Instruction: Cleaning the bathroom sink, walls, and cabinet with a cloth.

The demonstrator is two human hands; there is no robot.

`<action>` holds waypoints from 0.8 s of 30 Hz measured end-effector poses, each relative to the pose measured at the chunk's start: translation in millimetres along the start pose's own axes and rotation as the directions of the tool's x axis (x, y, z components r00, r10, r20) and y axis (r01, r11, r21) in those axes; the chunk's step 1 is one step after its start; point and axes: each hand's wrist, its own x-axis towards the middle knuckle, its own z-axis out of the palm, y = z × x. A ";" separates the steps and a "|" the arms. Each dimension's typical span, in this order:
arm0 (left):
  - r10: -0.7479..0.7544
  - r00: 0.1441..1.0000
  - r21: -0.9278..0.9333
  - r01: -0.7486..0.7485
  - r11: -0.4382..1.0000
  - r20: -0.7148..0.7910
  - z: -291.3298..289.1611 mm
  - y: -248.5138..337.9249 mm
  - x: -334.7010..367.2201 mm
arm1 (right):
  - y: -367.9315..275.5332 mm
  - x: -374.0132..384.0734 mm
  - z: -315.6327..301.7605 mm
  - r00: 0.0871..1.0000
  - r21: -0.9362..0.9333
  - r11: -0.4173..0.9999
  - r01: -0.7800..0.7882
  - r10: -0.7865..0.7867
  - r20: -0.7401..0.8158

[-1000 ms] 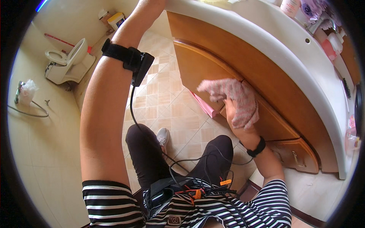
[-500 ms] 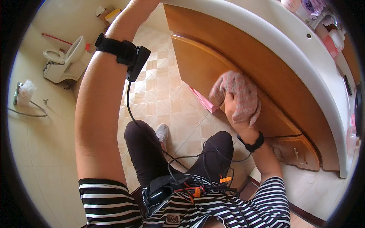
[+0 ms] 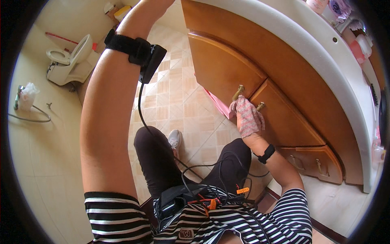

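A pink and grey patterned cloth [image 3: 251, 118] is bunched in my right hand [image 3: 239, 121], which is closed round it. The cloth lies against the front of a brown wooden cabinet [image 3: 221, 61], just below a brass handle [image 3: 239, 92]. Close to its right side is a second brass handle [image 3: 260, 106], on the neighbouring door [image 3: 288, 120]. My left arm reaches up and away, with a black strap and box on it. Only the near part of my left hand [image 3: 153, 11] shows at the top edge, near the cabinet's far end; its fingers are out of sight.
A curved white basin top [image 3: 300, 44] overhangs the cabinet, with bottles along its far side. Pink material [image 3: 218, 103] hangs by the cabinet's lower edge. Black cables [image 3: 203, 167] loop over my lap. A toilet [image 3: 75, 65] stands on the tiled floor at far left.
My right hand has drawn the cloth down and slightly left across the cabinet front, uncovering both brass handles. My view has shifted slightly, and the left arm keeps nearly the same pose.
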 end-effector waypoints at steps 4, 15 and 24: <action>-0.191 0.979 -0.239 0.202 0.950 0.069 -8.8 34.8 -8.9 | -25.8 20.1 -56.8 0.999 0.014 0.999 -0.036 0.037 -0.035; -0.117 0.992 -0.265 0.124 0.956 0.041 -9.9 13.8 -4.1 | -19.8 35.1 -13.1 0.876 -0.667 0.617 0.417 -0.467 0.116; -0.266 0.960 -0.500 0.274 0.822 0.087 -8.6 18.7 -2.9 | 14.4 3.2 26.7 0.833 -0.758 0.416 0.502 -0.468 0.295</action>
